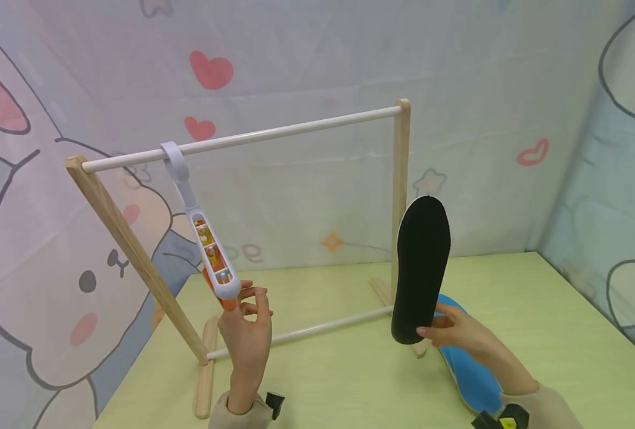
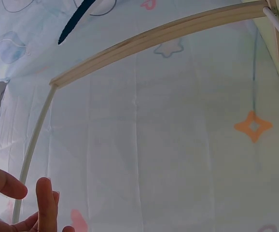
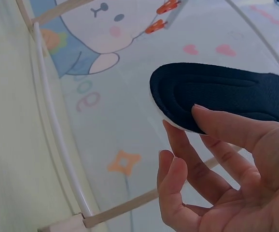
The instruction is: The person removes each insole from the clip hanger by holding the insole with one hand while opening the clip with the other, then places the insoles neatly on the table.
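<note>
In the head view, a white hanger with orange clips (image 1: 214, 253) hooks over the left part of the rack's top bar and hangs at a slant. My left hand (image 1: 246, 333) is at its lower end, fingers loosely bent; the left wrist view shows a gap between thumb and fingertips with nothing in it. Whether the hand touches the clip is hard to tell. My right hand (image 1: 464, 333) pinches a black insole (image 1: 423, 268) by one end, thumb on the dark face and fingers on the pale underside. The insole stands nearly upright in the air.
A wooden rack with a white top bar (image 1: 296, 128) and a white lower bar (image 1: 328, 327) stands on the light green table (image 1: 349, 387). A blue insole (image 1: 475, 378) lies on the table under my right forearm. A patterned cloth (image 1: 317, 196) hangs behind.
</note>
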A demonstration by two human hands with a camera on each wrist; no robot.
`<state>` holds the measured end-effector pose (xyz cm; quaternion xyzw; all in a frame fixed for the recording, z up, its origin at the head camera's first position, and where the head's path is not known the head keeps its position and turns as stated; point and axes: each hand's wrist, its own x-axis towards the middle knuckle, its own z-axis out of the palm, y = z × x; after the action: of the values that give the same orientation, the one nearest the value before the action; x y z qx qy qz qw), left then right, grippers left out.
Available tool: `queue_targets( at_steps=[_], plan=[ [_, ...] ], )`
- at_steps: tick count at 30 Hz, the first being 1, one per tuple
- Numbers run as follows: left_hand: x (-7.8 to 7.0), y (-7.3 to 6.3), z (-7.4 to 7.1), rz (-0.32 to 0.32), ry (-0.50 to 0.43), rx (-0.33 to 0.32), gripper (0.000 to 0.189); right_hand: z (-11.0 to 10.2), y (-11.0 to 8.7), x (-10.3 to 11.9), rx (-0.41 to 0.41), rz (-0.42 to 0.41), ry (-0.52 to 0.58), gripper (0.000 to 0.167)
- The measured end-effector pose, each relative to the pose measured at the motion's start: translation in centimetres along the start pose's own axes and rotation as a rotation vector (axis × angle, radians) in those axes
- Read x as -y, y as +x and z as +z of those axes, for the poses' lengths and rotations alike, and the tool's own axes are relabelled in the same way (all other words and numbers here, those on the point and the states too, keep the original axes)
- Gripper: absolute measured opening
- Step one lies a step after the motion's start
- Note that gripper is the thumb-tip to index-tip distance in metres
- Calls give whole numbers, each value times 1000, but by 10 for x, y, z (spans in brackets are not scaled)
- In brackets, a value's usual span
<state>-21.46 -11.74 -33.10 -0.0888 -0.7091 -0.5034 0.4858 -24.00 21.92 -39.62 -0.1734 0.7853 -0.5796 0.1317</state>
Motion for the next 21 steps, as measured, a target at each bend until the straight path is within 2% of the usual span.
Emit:
queue_targets(
  at_steps=[7, 14, 21],
  plan=[
    [2, 0, 0, 57, 0, -18, 13, -10, -6, -4, -7, 8, -15, 71],
    [1, 0, -2, 43, 36, -24, 10, -19, -11, -7, -39, 29, -41, 72],
    [1, 2, -2, 60, 51, -33, 8, -24, -14, -9, -53, 60, -58, 71]
  ],
)
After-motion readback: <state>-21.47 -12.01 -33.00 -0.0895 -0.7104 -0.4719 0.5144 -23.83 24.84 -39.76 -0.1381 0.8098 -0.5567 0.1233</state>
